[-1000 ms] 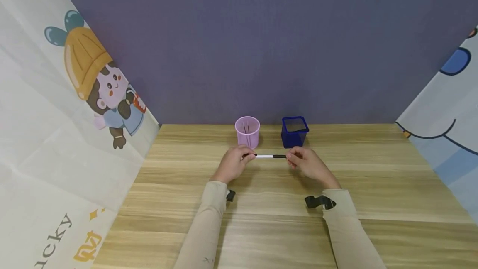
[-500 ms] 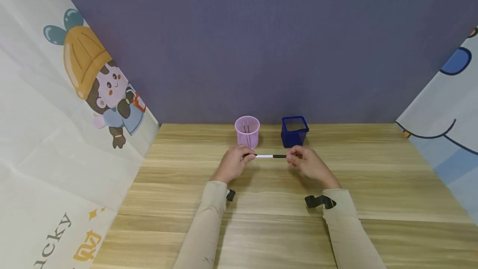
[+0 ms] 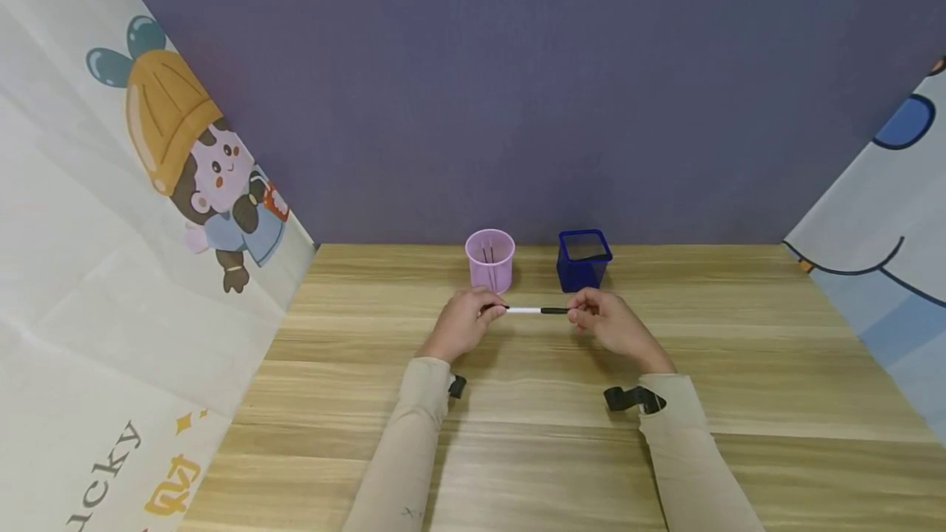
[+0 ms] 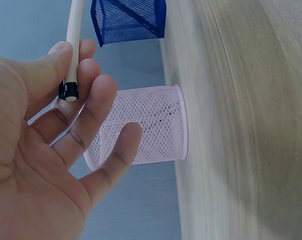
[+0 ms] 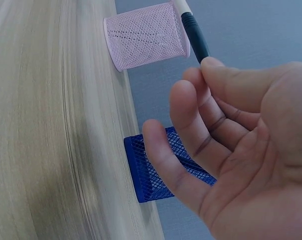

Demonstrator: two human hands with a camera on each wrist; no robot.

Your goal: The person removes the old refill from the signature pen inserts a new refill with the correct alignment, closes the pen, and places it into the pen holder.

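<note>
A white pen (image 3: 524, 310) with a black section lies level between my two hands, above the table. My left hand (image 3: 461, 323) pinches its white end between thumb and fingertips; a black end plug (image 4: 68, 91) pokes out below the thumb in the left wrist view. On the other side, my right hand (image 3: 609, 323) pinches the ribbed black end (image 5: 194, 35) with thumb and forefinger, which hide its tip. Beyond the left hand stands a pink mesh pen cup (image 3: 491, 269) with thin dark sticks inside. A square blue mesh pen holder (image 3: 580, 273) stands beyond the right hand, a dark item inside it.
The wood-grain table (image 3: 547, 450) meets a grey-blue partition (image 3: 517, 89) just behind the two holders. Printed white sheets (image 3: 89, 269) hang at the left and right sides. Dark straps (image 3: 628, 399) show at the sleeve cuffs.
</note>
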